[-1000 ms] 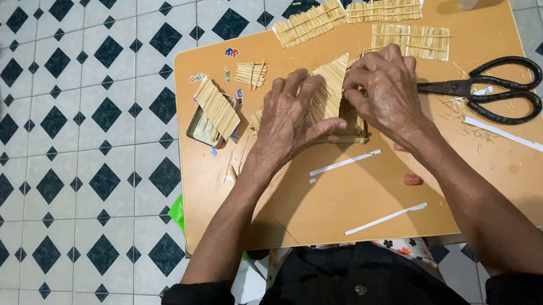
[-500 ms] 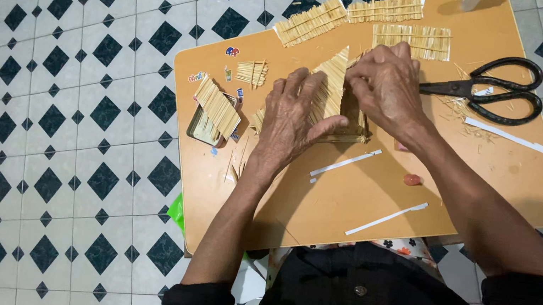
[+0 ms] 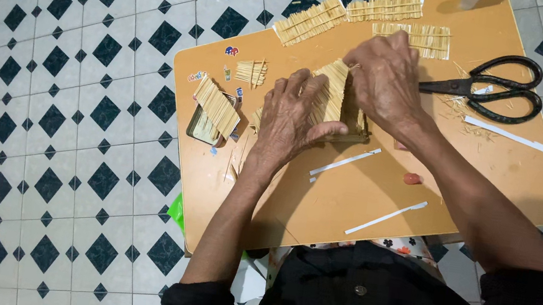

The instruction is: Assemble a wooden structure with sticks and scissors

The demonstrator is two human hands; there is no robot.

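Observation:
On a small orange table stands a little house-shaped model made of thin pale sticks. My left hand presses flat against its left slope, thumb stretched along the lower edge. My right hand cups the model's right side and top, hiding that part. Both hands hold the model between them.
Flat panels of glued sticks lie at the table's far edge. Black scissors lie at the right. A stick panel on a small box sits at the left. White paper strips lie about. Tiled floor surrounds the table.
My hands have shifted slightly on the stick model, staying pressed against it. Nothing else on the table has moved.

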